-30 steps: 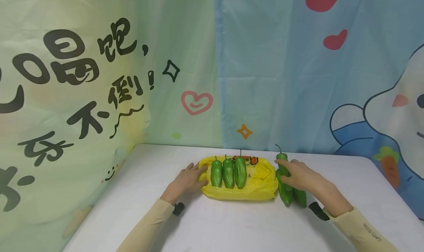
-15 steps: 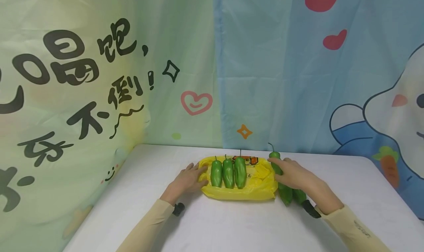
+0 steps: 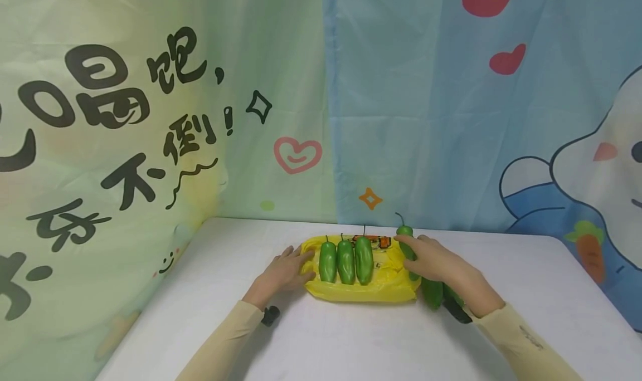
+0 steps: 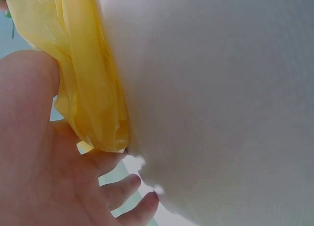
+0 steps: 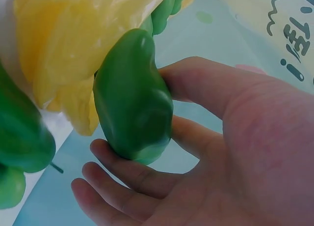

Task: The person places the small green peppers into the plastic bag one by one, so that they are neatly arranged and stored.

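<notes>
A yellow plastic bag (image 3: 346,293), spread into a shallow tray shape, lies on the white table. Three green peppers (image 3: 345,264) stand side by side in its left part, stems toward the back. My left hand (image 3: 283,269) holds the bag's left end; the yellow film (image 4: 86,73) passes between thumb and fingers in the left wrist view. With thumb and fingers my right hand (image 3: 433,258) grips another green pepper (image 5: 135,98) at the bag's right end, its stem pointing up and back. More green peppers (image 3: 431,292) lie under and beside that hand, partly hidden by it.
The white table (image 3: 361,342) reaches back to a printed fabric curtain (image 3: 386,119). Small dark devices sit under both wrists, one of them a black piece (image 3: 271,316) at the left sleeve. Loose green peppers (image 5: 24,132) show beside the bag in the right wrist view.
My right hand has moved left from the loose peppers with a pepper in its grip, and now overlaps the bag's right end. The left hand and the three peppers have stayed put.
</notes>
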`<act>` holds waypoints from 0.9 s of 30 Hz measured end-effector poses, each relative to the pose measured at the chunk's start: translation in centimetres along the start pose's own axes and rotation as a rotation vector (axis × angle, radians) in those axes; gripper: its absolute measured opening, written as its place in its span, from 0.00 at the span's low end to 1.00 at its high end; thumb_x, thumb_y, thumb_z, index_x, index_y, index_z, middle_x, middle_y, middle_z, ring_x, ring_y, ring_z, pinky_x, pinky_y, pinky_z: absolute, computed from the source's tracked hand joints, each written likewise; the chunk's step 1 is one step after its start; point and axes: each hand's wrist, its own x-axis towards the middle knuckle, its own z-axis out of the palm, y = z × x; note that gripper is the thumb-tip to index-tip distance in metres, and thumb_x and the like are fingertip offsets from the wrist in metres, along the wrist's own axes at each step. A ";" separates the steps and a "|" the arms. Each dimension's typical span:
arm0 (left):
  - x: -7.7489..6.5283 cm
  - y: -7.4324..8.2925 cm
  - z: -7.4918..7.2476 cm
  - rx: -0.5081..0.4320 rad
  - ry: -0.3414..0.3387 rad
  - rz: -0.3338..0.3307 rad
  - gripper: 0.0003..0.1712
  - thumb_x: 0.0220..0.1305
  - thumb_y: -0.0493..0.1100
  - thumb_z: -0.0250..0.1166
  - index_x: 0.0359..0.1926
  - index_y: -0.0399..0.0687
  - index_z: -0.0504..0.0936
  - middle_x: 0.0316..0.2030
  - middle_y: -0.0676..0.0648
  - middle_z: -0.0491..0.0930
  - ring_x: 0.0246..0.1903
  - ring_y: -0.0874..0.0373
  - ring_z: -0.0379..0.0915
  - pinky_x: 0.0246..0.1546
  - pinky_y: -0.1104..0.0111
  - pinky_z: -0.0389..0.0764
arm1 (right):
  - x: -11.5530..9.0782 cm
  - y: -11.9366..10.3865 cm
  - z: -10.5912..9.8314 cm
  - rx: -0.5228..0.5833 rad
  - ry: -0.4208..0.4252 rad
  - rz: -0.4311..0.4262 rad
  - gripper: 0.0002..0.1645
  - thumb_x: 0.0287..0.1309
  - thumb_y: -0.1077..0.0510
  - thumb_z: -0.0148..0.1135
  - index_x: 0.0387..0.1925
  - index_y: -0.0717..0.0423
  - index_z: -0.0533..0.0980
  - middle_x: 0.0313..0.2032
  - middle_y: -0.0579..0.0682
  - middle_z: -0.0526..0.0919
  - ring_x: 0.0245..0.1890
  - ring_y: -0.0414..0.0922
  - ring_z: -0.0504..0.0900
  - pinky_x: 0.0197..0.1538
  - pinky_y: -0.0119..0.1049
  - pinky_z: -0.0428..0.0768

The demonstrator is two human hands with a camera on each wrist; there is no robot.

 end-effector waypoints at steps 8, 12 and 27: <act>0.0 0.0 -0.1 -0.006 -0.006 0.001 0.36 0.71 0.59 0.57 0.76 0.55 0.64 0.76 0.40 0.58 0.77 0.36 0.49 0.75 0.41 0.57 | 1.0 -0.5 0.6 0.013 0.008 -0.027 0.38 0.64 0.58 0.60 0.74 0.58 0.62 0.59 0.73 0.73 0.43 0.53 0.74 0.34 0.40 0.74; 0.0 0.0 -0.2 -0.006 -0.009 0.000 0.36 0.72 0.59 0.57 0.76 0.55 0.64 0.77 0.40 0.58 0.77 0.36 0.49 0.75 0.41 0.57 | 1.4 -0.7 0.9 0.014 0.013 -0.036 0.38 0.64 0.57 0.60 0.74 0.57 0.62 0.58 0.72 0.74 0.44 0.54 0.76 0.37 0.43 0.76; 0.2 -0.1 0.0 0.014 -0.007 -0.001 0.36 0.72 0.60 0.56 0.76 0.56 0.64 0.76 0.41 0.59 0.77 0.36 0.49 0.74 0.40 0.58 | 2.8 -2.0 2.3 -0.075 0.048 0.006 0.36 0.66 0.53 0.59 0.73 0.51 0.64 0.61 0.70 0.75 0.60 0.70 0.74 0.61 0.81 0.62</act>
